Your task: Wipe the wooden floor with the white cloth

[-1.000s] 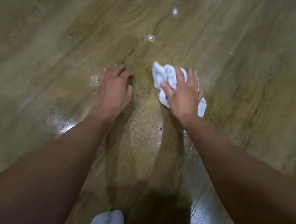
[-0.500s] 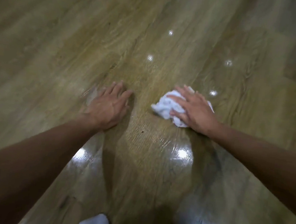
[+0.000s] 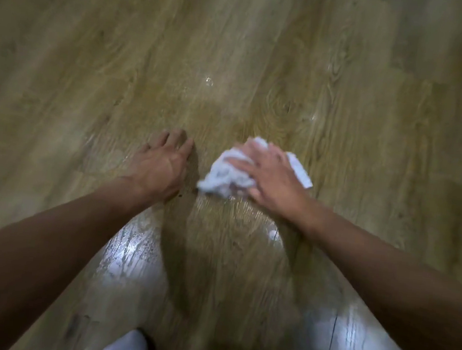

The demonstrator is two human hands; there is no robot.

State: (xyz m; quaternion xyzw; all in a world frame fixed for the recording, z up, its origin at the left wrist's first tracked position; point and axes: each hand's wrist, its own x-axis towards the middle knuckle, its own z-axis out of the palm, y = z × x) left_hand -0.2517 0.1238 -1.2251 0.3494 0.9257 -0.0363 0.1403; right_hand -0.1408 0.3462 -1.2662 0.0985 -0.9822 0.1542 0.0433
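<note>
The right hand (image 3: pixel 274 176) has slid the white cloth (image 3: pixel 223 178) leftward, pressing it with a flat palm. The left hand (image 3: pixel 160 167) rests flat on the wooden floor (image 3: pixel 237 47). The cloth looks soft and light, so press its middle.

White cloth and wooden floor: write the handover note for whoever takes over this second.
Left hand: open, planted on the brown wooden plank floor, holding nothing, propping the body.
Right hand: open, fingers spread, pressing down on the crumpled white cloth.
Cloth: bunched on the floor just right of the left hand, apart from it.
Done: the cloth is down and under pressure; the boards nearer the body shine, perhaps damp.
Left: the duller boards ahead and to the sides. How much is already wiped cannot be told.
</note>
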